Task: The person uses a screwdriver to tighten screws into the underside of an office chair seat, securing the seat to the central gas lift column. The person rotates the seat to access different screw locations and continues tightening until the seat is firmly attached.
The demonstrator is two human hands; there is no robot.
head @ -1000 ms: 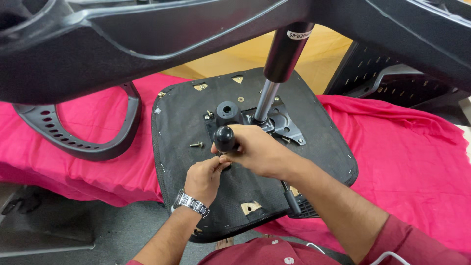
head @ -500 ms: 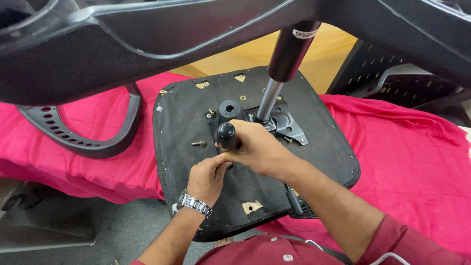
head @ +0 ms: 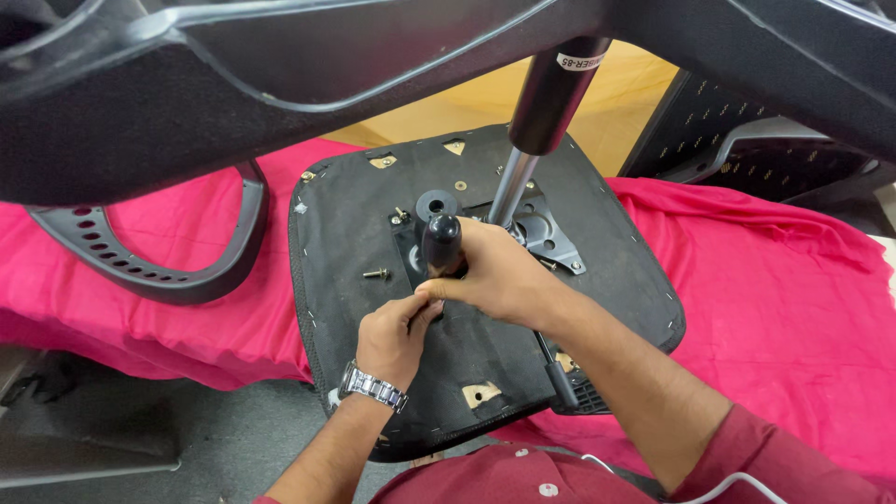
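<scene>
An upside-down office chair seat (head: 355, 243) with black fabric underside lies on a pink cloth. A metal mechanism plate (head: 546, 238) with a gas lift cylinder (head: 546, 103) stands at its centre. My right hand (head: 504, 275) is wrapped around a black-handled tool (head: 441, 245) held upright on the seat. Just below it, my left hand (head: 392, 331), with a metal wristwatch, pinches at the base of the tool with its fingertips. What the fingertips hold is hidden. A loose bolt (head: 376, 273) lies on the seat to the left.
The black chair base (head: 280, 84) spans the top of the view, close to the camera. A curved black plastic armrest (head: 177, 271) lies on the pink cloth (head: 775, 308) at the left. A perforated black backrest part (head: 747, 149) sits at the far right. Grey floor shows bottom left.
Both hands stay at the same spot on the seat; the view has shifted slightly. The left fingertips have moved a little closer to the tool's base.
</scene>
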